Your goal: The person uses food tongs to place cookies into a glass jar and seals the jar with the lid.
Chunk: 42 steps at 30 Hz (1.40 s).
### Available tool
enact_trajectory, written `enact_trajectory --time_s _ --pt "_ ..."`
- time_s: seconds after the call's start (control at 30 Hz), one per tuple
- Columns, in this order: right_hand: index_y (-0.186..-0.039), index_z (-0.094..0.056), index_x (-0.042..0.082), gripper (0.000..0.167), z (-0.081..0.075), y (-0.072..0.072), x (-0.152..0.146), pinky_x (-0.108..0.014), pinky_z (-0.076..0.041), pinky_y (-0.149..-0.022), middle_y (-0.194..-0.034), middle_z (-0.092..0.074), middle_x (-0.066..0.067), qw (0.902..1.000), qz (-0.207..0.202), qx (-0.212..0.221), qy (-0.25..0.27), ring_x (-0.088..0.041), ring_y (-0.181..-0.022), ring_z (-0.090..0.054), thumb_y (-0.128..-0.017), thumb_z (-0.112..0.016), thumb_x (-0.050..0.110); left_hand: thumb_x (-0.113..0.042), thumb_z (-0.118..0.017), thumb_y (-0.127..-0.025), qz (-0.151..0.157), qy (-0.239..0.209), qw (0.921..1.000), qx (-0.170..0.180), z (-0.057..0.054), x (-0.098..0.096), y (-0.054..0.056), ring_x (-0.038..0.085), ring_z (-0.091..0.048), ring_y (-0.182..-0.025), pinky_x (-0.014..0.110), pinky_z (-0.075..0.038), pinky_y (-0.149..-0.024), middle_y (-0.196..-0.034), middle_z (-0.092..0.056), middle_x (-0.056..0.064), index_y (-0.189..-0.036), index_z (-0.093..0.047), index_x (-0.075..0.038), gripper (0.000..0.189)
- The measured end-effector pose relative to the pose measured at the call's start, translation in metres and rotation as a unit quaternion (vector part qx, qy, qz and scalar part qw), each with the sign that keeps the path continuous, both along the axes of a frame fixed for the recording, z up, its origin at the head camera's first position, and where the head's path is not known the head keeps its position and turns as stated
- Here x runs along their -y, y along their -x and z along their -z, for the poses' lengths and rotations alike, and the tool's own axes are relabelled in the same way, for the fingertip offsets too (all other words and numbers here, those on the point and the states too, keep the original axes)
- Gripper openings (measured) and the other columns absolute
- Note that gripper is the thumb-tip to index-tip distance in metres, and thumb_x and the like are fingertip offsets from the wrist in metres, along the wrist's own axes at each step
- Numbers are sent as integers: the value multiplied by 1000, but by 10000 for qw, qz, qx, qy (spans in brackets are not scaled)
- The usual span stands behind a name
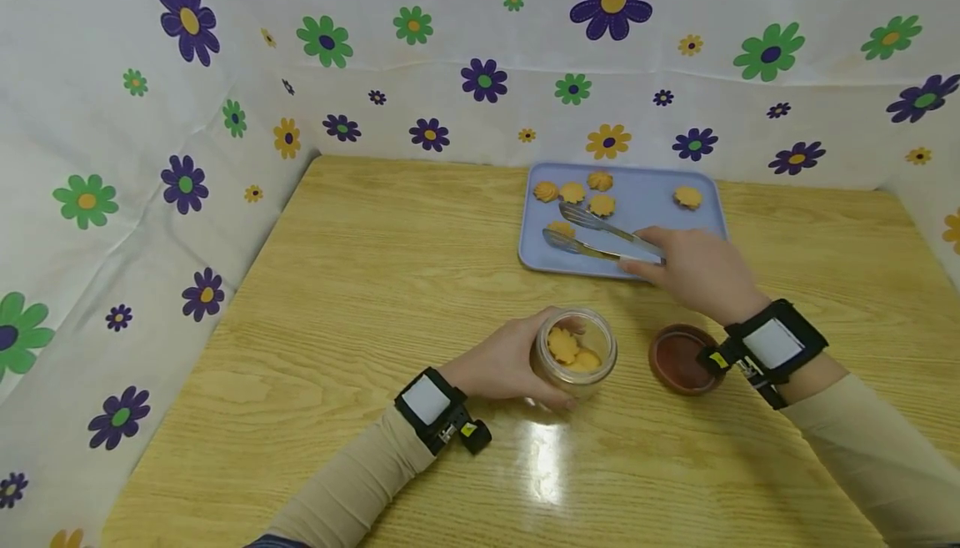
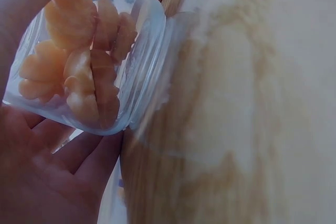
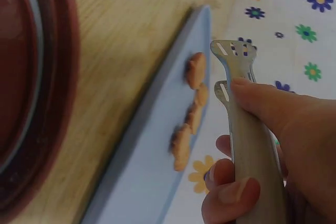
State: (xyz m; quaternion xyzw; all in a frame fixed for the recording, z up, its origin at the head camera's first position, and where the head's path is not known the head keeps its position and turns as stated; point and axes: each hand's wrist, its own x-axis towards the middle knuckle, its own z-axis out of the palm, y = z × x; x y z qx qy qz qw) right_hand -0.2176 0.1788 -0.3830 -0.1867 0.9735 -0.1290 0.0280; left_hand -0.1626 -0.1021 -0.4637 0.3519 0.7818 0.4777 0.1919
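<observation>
My left hand (image 1: 512,362) is curled round a clear glass jar (image 1: 564,378) that stands with its mouth up on the table. Several flower-shaped cookies (image 2: 72,20) lie inside it. Metal tongs (image 1: 621,235) are gripped in my right hand (image 1: 708,273), with the thumb along one arm. Their slotted ends are spread apart over a pale blue tray (image 1: 652,189). One cookie (image 1: 560,229) lies below the nearer tong end; whether they touch, I cannot tell. Several more cookies (image 1: 572,192) sit at the tray's far left, and a single cookie (image 1: 687,198) at its far right.
A reddish-brown round lid (image 1: 682,359) lies on the wooden table (image 1: 375,281), right of the jar and partly under my right wrist. Flower-print cloth (image 1: 420,98) hangs behind the table and along its sides. The tray stands near the table's back edge.
</observation>
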Motion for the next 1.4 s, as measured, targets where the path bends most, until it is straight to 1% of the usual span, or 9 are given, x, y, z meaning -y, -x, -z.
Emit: enact_trajectory --time_s 0.13,0.23,0.4,0.53,0.73,0.97,1.07,1.27,1.4 --pt "-136 -63 1 63 12 6 3 -45 -54 -59 -90 -73 -17 9999 8 29 -143 -25 -68 -65 -98 -64 52 -32 -96 -71 -36 -5 10000 71 -1 -1 -1 7 -52 -124 29 -42 -107 -136 -57 -5 -142 -50 -18 85" --pt "-138 -61 1 64 16 8 4 -49 -56 -64 -97 -72 -21 9998 45 127 -178 -29 -74 -67 -99 -63 52 -31 -96 -72 -64 0 9999 139 -1 -1 -2 7 -52 -124 30 -42 -107 -136 -57 -5 -142 -50 -18 85" --pt "-137 -61 0 63 19 9 5 -42 -50 -53 -93 -71 -19 9996 100 230 -163 -25 -67 -60 -100 -63 50 -31 -96 -72 -81 -10 9998 163 -1 0 -2 7 -52 -124 30 -41 -108 -136 -57 -5 -142 -50 -18 84" --pt "-136 -61 -1 59 18 10 6 -36 -42 -47 -89 -69 -16 9994 118 235 -211 -23 -61 -56 -100 -64 45 -31 -96 -72 -79 -23 9998 156 -2 1 -2 7 -52 -125 30 -41 -108 -137 -57 -4 -142 -50 -18 85" --pt "-134 -63 0 53 18 10 8 -33 -37 -44 -90 -68 -16 9993 177 101 -309 -23 -61 -54 -102 -62 43 -31 -96 -71 -102 1 9999 115 -3 1 -2 7 -52 -124 30 -41 -108 -136 -56 -4 -143 -50 -18 86" --pt "-131 -65 -1 48 17 9 8 -32 -33 -43 -78 -63 -10 9994 178 -35 -288 -20 -57 -52 -103 -62 38 -31 -96 -71 -83 -27 9999 111 0 0 -1 7 -52 -124 30 -42 -107 -137 -56 -5 -143 -50 -19 86" --pt "-130 -66 -1 46 17 10 7 -32 -33 -43 -76 -63 -9 9994 186 -78 -287 -21 -56 -52 -103 -62 37 -31 -96 -72 -81 -39 9999 120 0 0 -1 7 -52 -124 30 -43 -106 -136 -56 -6 -143 -50 -20 86" --pt "-126 -69 -1 44 22 10 1 -39 -46 -46 -94 -72 -19 9992 69 -362 -135 -23 -64 -60 -103 -63 36 -35 -95 -72 -64 -50 9999 100 -2 0 -1 7 -55 -120 29 -45 -104 -131 -58 -8 -144 -49 -20 88" --pt "-125 -70 -1 44 22 6 -2 -38 -45 -49 -93 -73 -18 9988 -7 -476 -82 -23 -65 -59 -103 -63 36 -37 -95 -72 -48 -26 9999 104 -2 1 -1 6 -54 -121 29 -44 -105 -133 -57 -8 -146 -47 -20 90"
